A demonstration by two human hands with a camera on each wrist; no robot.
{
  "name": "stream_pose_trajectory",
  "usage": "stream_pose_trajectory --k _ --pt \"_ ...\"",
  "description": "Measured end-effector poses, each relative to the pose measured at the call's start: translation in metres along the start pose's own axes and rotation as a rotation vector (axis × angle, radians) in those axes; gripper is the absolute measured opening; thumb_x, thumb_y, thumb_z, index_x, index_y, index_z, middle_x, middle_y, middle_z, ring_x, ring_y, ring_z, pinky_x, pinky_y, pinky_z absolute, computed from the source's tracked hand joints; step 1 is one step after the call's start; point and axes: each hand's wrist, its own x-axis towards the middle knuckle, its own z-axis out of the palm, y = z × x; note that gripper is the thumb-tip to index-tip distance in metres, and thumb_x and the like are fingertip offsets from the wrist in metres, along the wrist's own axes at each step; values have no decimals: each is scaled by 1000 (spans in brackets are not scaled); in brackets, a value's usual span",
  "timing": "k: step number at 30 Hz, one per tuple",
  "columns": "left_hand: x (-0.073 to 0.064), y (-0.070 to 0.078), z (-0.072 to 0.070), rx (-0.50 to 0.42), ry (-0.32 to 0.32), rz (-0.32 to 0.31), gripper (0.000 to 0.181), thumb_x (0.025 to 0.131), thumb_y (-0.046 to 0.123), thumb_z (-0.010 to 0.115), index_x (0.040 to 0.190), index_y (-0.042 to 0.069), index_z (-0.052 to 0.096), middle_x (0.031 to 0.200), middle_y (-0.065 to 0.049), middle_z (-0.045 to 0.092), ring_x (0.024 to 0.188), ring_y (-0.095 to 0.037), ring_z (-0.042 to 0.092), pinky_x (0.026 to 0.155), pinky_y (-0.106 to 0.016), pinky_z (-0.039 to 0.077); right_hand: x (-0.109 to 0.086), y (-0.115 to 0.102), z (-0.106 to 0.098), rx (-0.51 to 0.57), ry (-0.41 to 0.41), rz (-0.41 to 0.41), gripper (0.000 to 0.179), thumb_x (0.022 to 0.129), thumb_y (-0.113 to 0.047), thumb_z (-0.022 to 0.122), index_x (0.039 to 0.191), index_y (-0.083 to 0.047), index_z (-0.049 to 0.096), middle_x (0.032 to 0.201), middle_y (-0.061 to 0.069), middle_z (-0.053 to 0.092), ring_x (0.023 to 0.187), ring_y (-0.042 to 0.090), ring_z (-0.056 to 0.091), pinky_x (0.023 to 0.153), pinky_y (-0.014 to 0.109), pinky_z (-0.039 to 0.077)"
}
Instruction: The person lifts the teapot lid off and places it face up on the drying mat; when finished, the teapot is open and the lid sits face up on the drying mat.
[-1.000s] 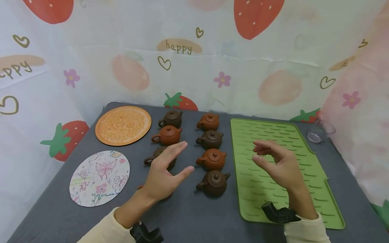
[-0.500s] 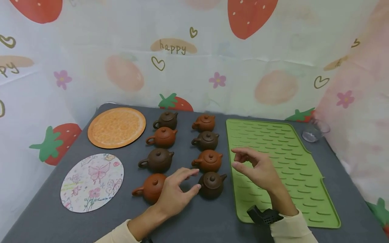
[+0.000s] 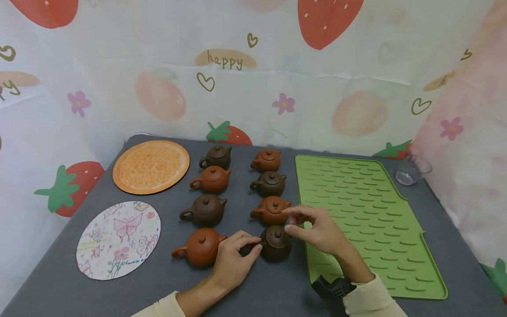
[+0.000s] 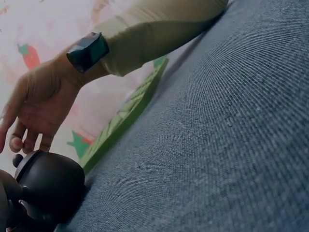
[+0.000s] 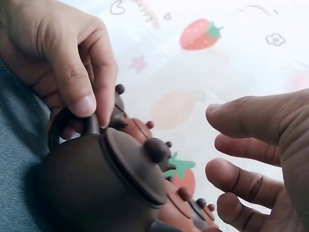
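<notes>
Right of a round reddish-orange clay teapot (image 3: pixel 201 248), pinching with the left hand (image 3: pixel 233 263) the loop handle (image 5: pixel 59 126) of a squat dark-brown clay teapot (image 3: pixel 276 247), nearest in its column. Apparently resting upright on ribbed grey cloth (image 3: pixel 273 288). Likely light, rigid and brittle, smooth enough to slip, with a lid (image 5: pixel 133 162) apt to slide if tipped; best held by the handle, steadied near the spout (image 5: pixel 161 225). Holding nothing with the right hand (image 3: pixel 320 229), fingers parted and curved, close to the spout. Hemmed in behind by another reddish-orange teapot (image 3: pixel 272 211); bordered rightward, past a narrow strip, by the raised edge of a flat green ridged mat (image 3: pixel 376 211); open toward the front.
</notes>
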Motion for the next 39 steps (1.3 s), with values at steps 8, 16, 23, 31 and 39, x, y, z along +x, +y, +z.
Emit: stream_pose_trajectory --k 8,16,23,31,39 --pt "0 -5 0 -39 -21 -18 16 81 1 77 95 8 75 85 5 67 77 -10 63 66 -32 53 -1 26 10 -17 -21 -1 29 84 7 70 112 4 66 83 3 60 73 18 59 65 37 51" --pt "-5 -6 0 -77 -60 -54 15 82 2 76 97 7 75 84 -4 69 76 -10 64 67 -32 53 -8 39 17 -164 -84 46 27 88 -16 74 112 -5 70 86 -4 57 74 15 54 66 37 49" --pt "-4 -6 -2 -88 -78 -69 14 85 5 75 99 6 74 85 -8 69 78 -11 65 68 -32 54 -7 37 19 -240 -99 -45 16 89 -16 72 104 -11 73 89 -7 56 70 8 50 57 30 46" --pt "-3 -7 -1 -74 -82 -71 17 83 2 75 99 6 74 85 -6 69 78 -11 64 67 -32 53 -6 38 20 -284 -80 -135 10 88 -9 71 97 -12 66 91 -7 59 76 6 54 63 29 48" --pt "-2 -7 -1 -74 -105 -113 16 85 7 75 100 5 74 86 -4 69 79 -10 63 68 -31 53 -7 43 18 -234 -23 -90 10 91 -8 68 96 -15 65 87 -8 63 59 5 50 55 29 46"
